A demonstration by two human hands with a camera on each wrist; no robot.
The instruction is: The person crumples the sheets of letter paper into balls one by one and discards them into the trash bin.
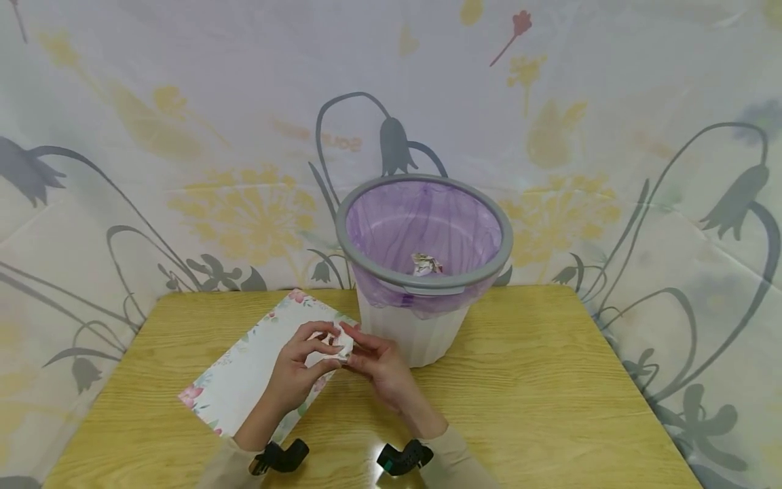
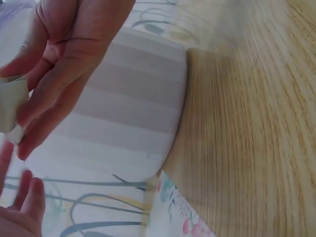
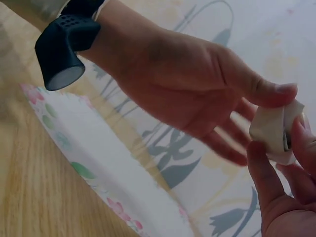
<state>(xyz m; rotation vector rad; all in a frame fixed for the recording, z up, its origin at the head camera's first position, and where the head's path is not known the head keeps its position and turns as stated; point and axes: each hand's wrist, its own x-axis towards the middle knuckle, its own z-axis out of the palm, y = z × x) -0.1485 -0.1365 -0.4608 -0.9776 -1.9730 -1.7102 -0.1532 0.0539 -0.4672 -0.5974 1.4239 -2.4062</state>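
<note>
Between both hands is a small wad of folded white paper (image 1: 344, 341), its layered edges visible in the right wrist view. My right hand (image 1: 383, 370) pinches it with thumb and fingertips. The left hand (image 1: 297, 370) has its thumb pressed on the wad, with curled fingers around the other side, partly hidden by the paper. Below the left hand lies a white sheet with a floral border (image 1: 244, 370), flat on the table. Just behind the hands stands a white bin (image 1: 391, 333) lined with a purple bag (image 1: 421, 210).
A crumpled piece of patterned paper (image 1: 425, 264) sits inside the lined bin, below its grey rim (image 1: 507, 234). The wooden table (image 1: 550, 394) runs up to a flower-printed cloth backdrop (image 1: 256, 122).
</note>
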